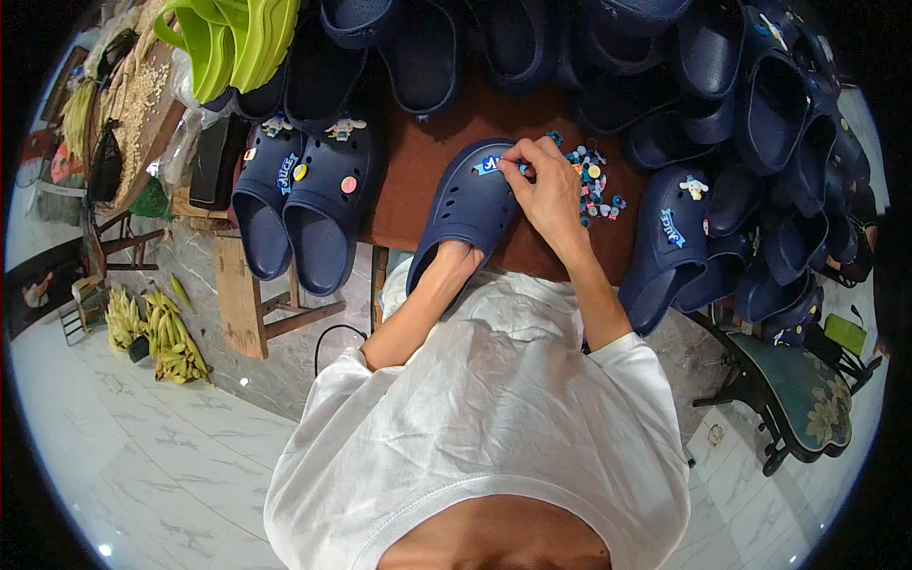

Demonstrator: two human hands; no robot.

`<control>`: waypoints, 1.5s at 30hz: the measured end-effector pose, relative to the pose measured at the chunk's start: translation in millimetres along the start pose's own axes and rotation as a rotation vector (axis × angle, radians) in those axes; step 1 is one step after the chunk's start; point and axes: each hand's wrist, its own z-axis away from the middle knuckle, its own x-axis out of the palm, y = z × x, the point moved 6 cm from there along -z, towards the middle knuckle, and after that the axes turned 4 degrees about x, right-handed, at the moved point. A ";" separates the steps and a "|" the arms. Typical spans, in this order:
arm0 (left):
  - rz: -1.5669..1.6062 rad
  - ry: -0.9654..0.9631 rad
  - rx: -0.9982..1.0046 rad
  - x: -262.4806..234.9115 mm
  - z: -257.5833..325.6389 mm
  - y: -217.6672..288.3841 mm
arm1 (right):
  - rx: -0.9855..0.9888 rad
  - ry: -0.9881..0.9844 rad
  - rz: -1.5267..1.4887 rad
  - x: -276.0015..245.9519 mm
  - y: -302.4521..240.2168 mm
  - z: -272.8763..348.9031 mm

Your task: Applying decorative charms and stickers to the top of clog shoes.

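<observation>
A navy blue clog (463, 204) lies toe-away in front of me on the brown tabletop (404, 180). My left hand (456, 258) reaches into its foot opening, so the fingers are hidden inside. Across the toe sits a light-blue lettered charm (487, 165). My right hand (546, 195) is closed in a pinch at the clog's right upper side, where a small bluish shoe charm (522, 168) shows under the fingertips. Just right of that hand, loose small charms (596, 180) in mixed colours are heaped on the table.
A charm-decorated navy pair (318, 218) stands left; another decorated clog (665, 237) is right. Many plain navy clogs (423, 57) crowd the far and right sides. Lime-green clogs (233, 47) are at upper left. A wooden stool (239, 294) and a dark chair (788, 389) flank the table.
</observation>
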 end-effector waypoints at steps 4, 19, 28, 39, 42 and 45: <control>0.001 0.002 0.010 -7.8 -3.5 -1.6 | -0.154 0.117 0.073 -3.0 -14.4 2.8; -0.042 0.067 -0.005 6.1 4.9 3.3 | -0.358 0.000 0.344 2.8 -20.8 17.8; -0.096 0.097 0.020 -8.5 2.5 -0.4 | -0.365 -0.044 0.536 14.2 -23.7 26.4; -0.021 0.038 0.025 -6.1 -0.9 -1.0 | -0.337 0.028 0.290 -2.7 -6.1 30.4; 0.017 0.026 0.011 -9.7 -2.7 -1.2 | -0.385 0.007 0.384 0.7 -12.2 28.8; -0.049 0.035 0.035 -11.3 -5.6 -2.0 | -0.391 -0.018 0.488 4.6 -16.2 31.1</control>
